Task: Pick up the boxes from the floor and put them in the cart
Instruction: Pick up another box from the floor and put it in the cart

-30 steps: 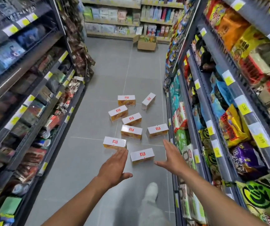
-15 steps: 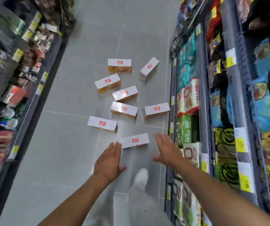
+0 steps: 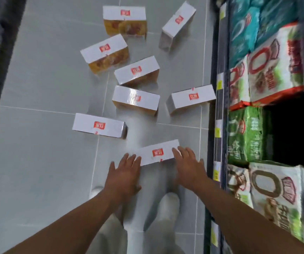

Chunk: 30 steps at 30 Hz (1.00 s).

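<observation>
My left hand [image 3: 123,173] and right hand [image 3: 189,165] are spread flat and open, holding nothing. The nearest box [image 3: 157,152] lies on the floor [image 3: 37,162] between my fingertips. More boxes [image 3: 135,99] lie farther ahead.

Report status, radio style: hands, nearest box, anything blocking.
Left hand and right hand open, flanking nearest box. No grip yet. Box flat on floor. Nothing blocking; cart not in view.

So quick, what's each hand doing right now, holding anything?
Left hand: open, fingers spread at the left end of the nearest white box, holding nothing.
Right hand: open, at that box's right end, not gripping yet.
</observation>
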Tool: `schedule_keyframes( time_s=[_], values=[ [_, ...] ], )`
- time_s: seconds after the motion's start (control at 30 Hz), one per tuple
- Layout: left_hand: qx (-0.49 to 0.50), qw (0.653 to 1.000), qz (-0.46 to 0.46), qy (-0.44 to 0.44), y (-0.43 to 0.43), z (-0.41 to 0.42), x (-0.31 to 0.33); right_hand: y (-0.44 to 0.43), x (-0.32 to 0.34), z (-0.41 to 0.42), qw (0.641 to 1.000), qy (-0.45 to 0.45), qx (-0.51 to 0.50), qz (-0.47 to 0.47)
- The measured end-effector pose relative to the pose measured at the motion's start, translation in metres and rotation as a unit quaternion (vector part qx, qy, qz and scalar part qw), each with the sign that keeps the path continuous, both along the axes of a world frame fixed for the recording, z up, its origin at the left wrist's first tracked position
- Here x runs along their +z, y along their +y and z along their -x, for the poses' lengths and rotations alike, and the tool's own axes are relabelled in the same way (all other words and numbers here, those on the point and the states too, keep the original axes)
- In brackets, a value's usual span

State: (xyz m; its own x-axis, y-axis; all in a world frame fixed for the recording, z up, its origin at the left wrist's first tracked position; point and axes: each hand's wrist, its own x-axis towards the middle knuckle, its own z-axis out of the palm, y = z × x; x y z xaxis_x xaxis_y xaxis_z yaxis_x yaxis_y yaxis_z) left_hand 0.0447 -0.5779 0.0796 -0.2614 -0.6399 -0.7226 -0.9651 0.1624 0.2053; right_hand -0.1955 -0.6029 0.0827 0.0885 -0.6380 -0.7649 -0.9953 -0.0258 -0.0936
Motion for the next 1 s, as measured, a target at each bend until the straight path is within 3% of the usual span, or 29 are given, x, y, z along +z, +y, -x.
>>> schedule_keyframes(
  time_s=[0.3,0.5,0.73,1.0],
  values=[
    [-0.009,1.0,0.023,-0.004,-0.023,0.037,-0.144,-0.03,-0.159,-0.007,0.995,0.01,0.089,0.055],
    [0.038,0.998,0.04,-0.02,-0.026,0.057,-0.196,-0.042,-0.209,-0.005,0.987,0.0,0.131,0.091],
    [0.062,0.994,0.088,0.021,-0.034,0.059,-0.207,-0.044,-0.211,0.0,0.99,-0.036,0.11,0.082],
    [0.023,0.996,0.078,0.029,-0.046,0.041,-0.152,-0.038,-0.162,-0.013,0.992,-0.055,0.071,0.087]
  ],
)
